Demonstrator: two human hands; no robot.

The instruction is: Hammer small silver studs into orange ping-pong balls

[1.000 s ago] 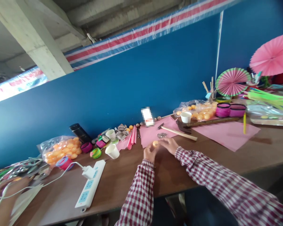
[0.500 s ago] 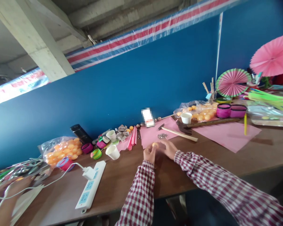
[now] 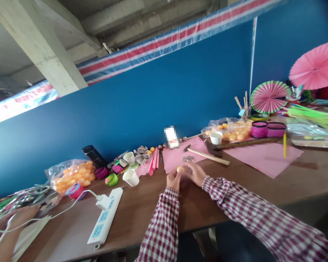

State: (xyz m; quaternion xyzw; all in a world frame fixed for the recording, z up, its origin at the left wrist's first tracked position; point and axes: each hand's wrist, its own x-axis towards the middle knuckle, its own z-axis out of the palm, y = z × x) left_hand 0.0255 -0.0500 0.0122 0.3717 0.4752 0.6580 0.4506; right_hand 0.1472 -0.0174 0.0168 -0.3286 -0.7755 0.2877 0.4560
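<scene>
Your left hand (image 3: 173,179)'s grip pinches an orange ping-pong ball (image 3: 180,169) just off the pink sheet (image 3: 170,162)'s near edge; whether your right hand (image 3: 196,174)'s grip grasps it too, I cannot tell. This ball looks mid-work; other balls (image 3: 240,137) sit bagged, the hammer (image 3: 209,156) unheld.

No readable text or number is being shown; red marks (image 3: 26,98) on white plastic sheeting (image 3: 8,111) are being blurred.

Brown table (image 3: 144,207); on it white power strip (image 3: 105,218), pink paper (image 3: 265,159), cup (image 3: 131,178).
</scene>
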